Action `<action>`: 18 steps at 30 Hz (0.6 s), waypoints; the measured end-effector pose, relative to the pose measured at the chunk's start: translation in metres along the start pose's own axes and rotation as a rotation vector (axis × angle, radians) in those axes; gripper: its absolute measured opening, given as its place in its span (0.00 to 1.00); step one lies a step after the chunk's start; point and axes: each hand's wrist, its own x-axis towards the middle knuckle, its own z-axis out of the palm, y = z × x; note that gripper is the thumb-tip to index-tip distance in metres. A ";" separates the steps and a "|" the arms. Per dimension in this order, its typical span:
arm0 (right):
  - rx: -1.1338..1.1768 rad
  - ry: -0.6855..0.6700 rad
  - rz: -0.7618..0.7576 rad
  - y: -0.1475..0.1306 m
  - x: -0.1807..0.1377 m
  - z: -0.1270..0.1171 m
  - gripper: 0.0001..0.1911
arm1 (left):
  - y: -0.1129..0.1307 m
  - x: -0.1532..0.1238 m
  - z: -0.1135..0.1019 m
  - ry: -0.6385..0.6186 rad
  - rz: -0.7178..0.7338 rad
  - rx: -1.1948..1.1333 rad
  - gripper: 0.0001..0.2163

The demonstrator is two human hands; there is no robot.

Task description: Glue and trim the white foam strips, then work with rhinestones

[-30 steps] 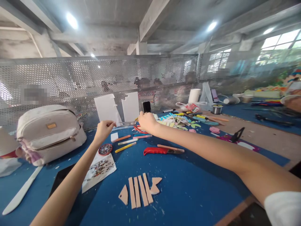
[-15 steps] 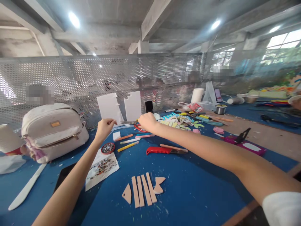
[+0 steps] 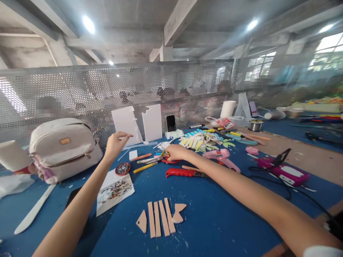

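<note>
From my head view, my right hand (image 3: 177, 152) is closed on the red handles of the scissors (image 3: 153, 159), whose blades point left just beside the yellow marker (image 3: 146, 167). My left hand (image 3: 117, 142) is raised in front of a white board (image 3: 124, 123), fingers loosely bent, and I cannot tell whether they pinch anything. The red-handled knife (image 3: 180, 172) lies nearer me than the scissors. Closer still on the blue surface (image 3: 214, 217), four strips (image 3: 164, 217) lie between a holed triangle (image 3: 142, 222) and a tail-shaped piece (image 3: 178, 213)
</note>
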 end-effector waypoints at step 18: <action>1.335 0.636 -0.380 -0.059 0.016 -0.042 0.25 | 0.056 -0.015 0.010 -0.163 0.047 -0.230 0.14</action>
